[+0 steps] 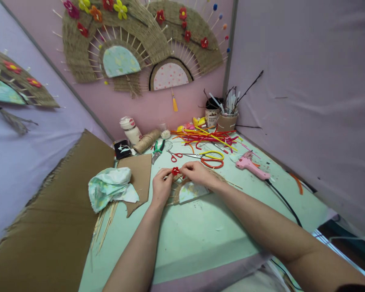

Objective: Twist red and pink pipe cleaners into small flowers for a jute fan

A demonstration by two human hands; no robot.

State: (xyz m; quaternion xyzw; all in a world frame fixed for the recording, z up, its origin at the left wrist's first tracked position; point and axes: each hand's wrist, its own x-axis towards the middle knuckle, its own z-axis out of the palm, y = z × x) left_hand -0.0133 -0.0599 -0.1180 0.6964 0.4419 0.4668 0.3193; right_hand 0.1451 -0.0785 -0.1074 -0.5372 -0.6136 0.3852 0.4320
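A small red flower [175, 171] with a pale centre sits between my two hands, over the upper edge of a twine-woven fan [174, 197]. My left hand [162, 185] pinches the flower's left side with thumb and forefinger. From the right, my right hand [196, 173] comes in with its fingers closed at the flower's other side. The fan lies on the table beneath both hands, its pale patterned half-circle [192, 192] facing up. My right hand and forearm hide part of the fan's woven band.
Behind my hands lie scissors [213, 159], green-handled pliers [158, 150] and a heap of coloured pipe cleaners [205, 138]. A pink glue gun [252, 167] with a black cord rests at right. Patterned cloth [109, 187], cardboard [140, 174] and thin sticks [107, 225] are at left.
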